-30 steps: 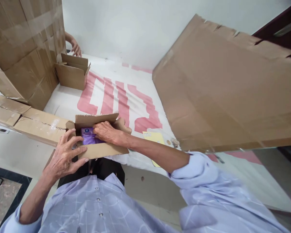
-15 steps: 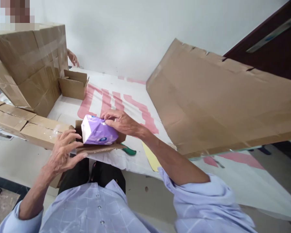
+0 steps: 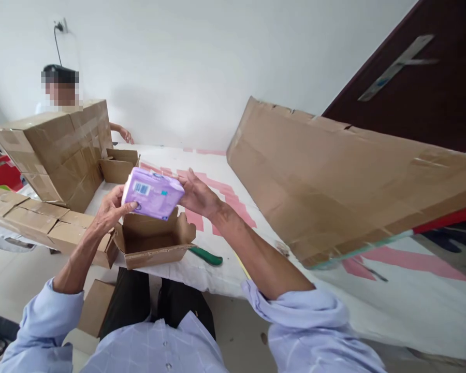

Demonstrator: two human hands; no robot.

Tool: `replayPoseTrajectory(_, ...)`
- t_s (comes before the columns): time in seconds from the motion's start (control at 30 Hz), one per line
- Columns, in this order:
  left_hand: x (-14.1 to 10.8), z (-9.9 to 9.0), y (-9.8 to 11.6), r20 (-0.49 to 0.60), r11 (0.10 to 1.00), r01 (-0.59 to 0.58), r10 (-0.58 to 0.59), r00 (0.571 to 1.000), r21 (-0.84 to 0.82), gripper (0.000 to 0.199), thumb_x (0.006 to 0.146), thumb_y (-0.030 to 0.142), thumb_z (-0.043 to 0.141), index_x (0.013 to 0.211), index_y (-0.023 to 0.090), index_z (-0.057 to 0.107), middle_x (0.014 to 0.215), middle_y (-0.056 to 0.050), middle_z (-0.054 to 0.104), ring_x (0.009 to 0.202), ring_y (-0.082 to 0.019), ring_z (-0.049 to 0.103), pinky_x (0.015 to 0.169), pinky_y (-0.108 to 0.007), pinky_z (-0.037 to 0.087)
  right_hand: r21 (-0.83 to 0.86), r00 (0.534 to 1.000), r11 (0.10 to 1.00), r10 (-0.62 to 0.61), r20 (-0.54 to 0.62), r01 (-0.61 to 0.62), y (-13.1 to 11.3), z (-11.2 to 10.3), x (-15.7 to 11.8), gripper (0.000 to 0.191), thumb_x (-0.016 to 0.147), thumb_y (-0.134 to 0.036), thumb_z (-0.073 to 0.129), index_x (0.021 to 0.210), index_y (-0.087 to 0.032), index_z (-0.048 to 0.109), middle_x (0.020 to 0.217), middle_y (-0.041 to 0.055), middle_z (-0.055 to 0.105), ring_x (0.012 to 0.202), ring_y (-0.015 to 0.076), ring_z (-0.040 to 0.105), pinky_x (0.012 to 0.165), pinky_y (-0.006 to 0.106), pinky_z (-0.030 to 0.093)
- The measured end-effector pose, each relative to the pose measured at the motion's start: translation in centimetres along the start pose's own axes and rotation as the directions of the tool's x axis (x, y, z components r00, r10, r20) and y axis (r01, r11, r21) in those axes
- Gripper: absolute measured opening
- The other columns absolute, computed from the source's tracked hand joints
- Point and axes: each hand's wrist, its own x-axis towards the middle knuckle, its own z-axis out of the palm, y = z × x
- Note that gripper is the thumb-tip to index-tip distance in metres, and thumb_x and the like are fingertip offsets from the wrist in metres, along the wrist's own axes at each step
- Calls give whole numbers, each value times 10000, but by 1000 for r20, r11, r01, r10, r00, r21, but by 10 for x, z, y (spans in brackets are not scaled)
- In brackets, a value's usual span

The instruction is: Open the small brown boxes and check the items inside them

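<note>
A purple tissue pack [image 3: 153,194] with a printed barcode is raised over an open cardboard box [image 3: 151,254]. My left hand [image 3: 111,210] is closed on the pack's left end, thumb on the near face. At the right end is my right hand [image 3: 202,197], its fingers apart and partly hidden behind the pack; whether they touch it is unclear. The box stands at the table's front edge, flaps spread, and its inside shows bare cardboard. Beside its right corner lies a green-handled tool [image 3: 206,256], its other end hidden under the box.
A row of closed cartons [image 3: 34,220] runs along the left, with a taped carton stack [image 3: 68,150] behind. Another open box [image 3: 119,168] stands farther back. Beyond the stack a person's hand [image 3: 127,135] shows. A large cardboard sheet [image 3: 334,181] leans at the right.
The tissue pack has come up out of the open box and turned, showing its barcode. My left hand has moved from the box onto the pack; my right hand's fingers have spread at its right end.
</note>
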Motion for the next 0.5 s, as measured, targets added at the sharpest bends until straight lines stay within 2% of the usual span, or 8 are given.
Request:
replayPoseTrajectory(0.07, 8, 2, -5, -121, 995, 47, -57, 991, -85, 607, 795, 602, 912, 1183, 169, 737, 1115, -92, 812, 986, -254, 767, 837, -352, 626, 48, 997, 996, -79, 1, 79, 6, 1, 3, 766, 837, -901, 663, 1252, -259, 726, 1227, 100, 783, 1124, 288, 719, 947, 422, 607)
replayPoseTrajectory(0.17, 22, 4, -10, -161, 981, 82, -111, 981, -173, 673, 764, 693, 900, 1145, 166, 729, 1124, -109, 811, 986, -258, 776, 789, -338, 629, 19, 982, 985, -172, -71, 174, 19, 4, 16, 738, 806, -795, 802, 1338, -295, 688, 1277, 76, 774, 1130, 261, 730, 973, 404, 615)
replayPoseTrajectory(0.3, 37, -4, -19, -68, 970, 102, -120, 991, -220, 671, 811, 714, 855, 1182, 169, 736, 1137, -118, 804, 966, -238, 769, 769, -322, 624, 27, 963, 978, -201, -179, 209, 35, -2, 41, 572, 846, -664, 840, 1247, -279, 701, 1157, 41, 775, 1014, 200, 736, 900, 348, 645)
replayPoseTrajectory(0.5, 46, -24, -45, 66, 946, 251, -243, 968, -203, 611, 790, 662, 904, 1100, 153, 767, 1113, -134, 807, 921, -217, 762, 752, -291, 617, 94, 982, 993, -56, -179, 74, 59, -20, 62, 322, 954, -484, 770, 1161, -247, 700, 1075, 49, 786, 925, 179, 743, 816, 315, 676)
